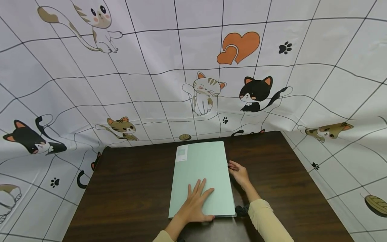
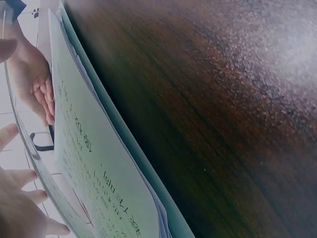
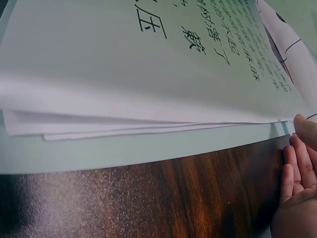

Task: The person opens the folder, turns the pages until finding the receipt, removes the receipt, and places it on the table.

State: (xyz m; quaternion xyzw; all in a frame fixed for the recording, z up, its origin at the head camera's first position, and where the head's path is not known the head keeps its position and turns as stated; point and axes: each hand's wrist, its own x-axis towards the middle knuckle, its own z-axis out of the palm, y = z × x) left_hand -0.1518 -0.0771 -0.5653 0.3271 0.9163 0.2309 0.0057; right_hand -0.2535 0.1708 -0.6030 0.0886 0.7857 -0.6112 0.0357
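Observation:
A pale green folder [image 1: 201, 168] lies closed on the dark wooden table, with a white label [image 1: 181, 153] at its upper left corner. My left hand [image 1: 195, 206] rests flat on the lower part of the cover, fingers spread. At the right edge, my right hand [image 1: 239, 173] pinches the folder's side between thumb and fingers; a small pale bit shows at the fingertips. Within the folder, printed paper sheets [image 3: 99, 64] stand slightly apart from the back cover, seen in the right wrist view. The left wrist view shows the same sheets [image 2: 104, 168] under the raised cover edge.
The dark brown wooden tabletop [image 1: 130, 188] stretches to both sides of the folder. A white cloth [image 1: 157, 84] with a grid and cartoon cats hangs behind and around the table. A black wrist device [image 1: 242, 210] sits at the right sleeve, beside the folder's lower right corner.

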